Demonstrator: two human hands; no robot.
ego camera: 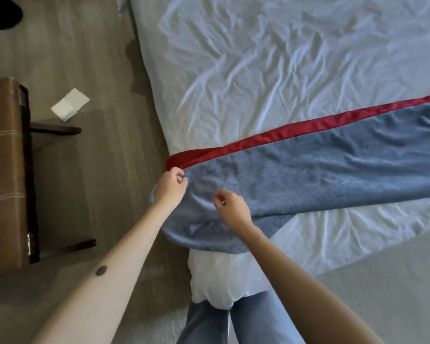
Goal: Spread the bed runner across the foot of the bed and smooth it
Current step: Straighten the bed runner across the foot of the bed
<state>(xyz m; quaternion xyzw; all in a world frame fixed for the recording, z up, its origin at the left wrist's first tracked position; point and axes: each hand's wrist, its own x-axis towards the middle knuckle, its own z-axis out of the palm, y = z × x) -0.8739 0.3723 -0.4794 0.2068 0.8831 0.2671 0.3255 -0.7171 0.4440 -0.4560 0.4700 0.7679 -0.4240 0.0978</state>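
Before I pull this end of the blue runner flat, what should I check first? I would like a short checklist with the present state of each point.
1. Left hand grips the near end of the blue fleecy bed runner with a red satin border: ok.
2. Right hand has a grip on the runner: cannot tell; its fingers are curled over the cloth.
3. Near end lies flat: not ok; it is bunched and hangs over the bed corner.
4. Red border lies straight: not ok; it is folded over by the left hand.
5. White bed sheet underneath is smooth: not ok; wrinkled.
6. Far end reaches the other side: cannot tell; out of view.
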